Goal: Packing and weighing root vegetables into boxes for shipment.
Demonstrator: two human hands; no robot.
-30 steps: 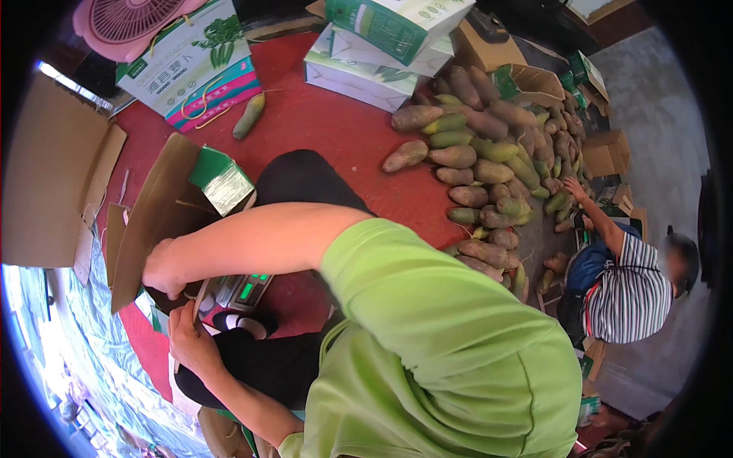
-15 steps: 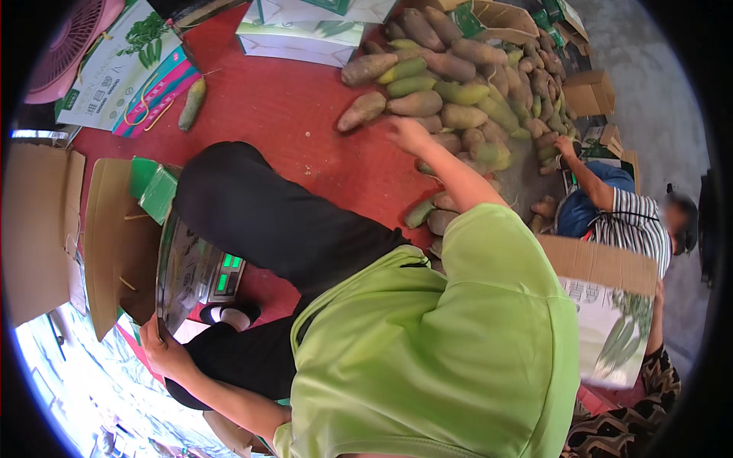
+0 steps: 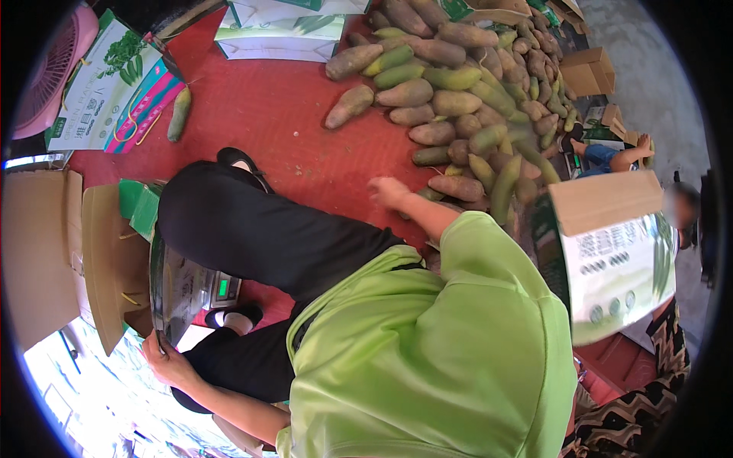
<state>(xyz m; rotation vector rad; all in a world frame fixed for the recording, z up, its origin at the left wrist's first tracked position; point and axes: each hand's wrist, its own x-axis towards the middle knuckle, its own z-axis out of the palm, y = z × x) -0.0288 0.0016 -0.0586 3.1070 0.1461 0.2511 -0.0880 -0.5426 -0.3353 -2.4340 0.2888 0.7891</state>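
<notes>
My left hand [image 3: 169, 366] has its fingers bent over the near rim of a shiny metal scale pan [image 3: 179, 294], and the fingertips are partly hidden. Beside the pan an open cardboard box [image 3: 111, 267] stands with a green flap. The scale's lit display [image 3: 223, 288] shows by my knee. Over the red floor, my right hand [image 3: 388, 192] is smeared by motion, so its fingers do not read clearly; nothing is seen in it. It is nearest to the edge of a heap of long green and brownish radishes [image 3: 456, 188]. One radish [image 3: 353, 105] lies at the heap's left end.
A pink fan [image 3: 57, 69] and a printed carton [image 3: 107, 88] stand at the far left, with a single radish [image 3: 179, 114] next to them. White cartons [image 3: 279, 38] stand at the back. On the right, another person in patterned clothing [image 3: 637, 412] is beside a large printed carton [image 3: 618, 267].
My right hand has drawn back from the heap toward me. The large carton on the right has swung up and turned. The other person behind it is now mostly hidden. My left hand stays at the pan.
</notes>
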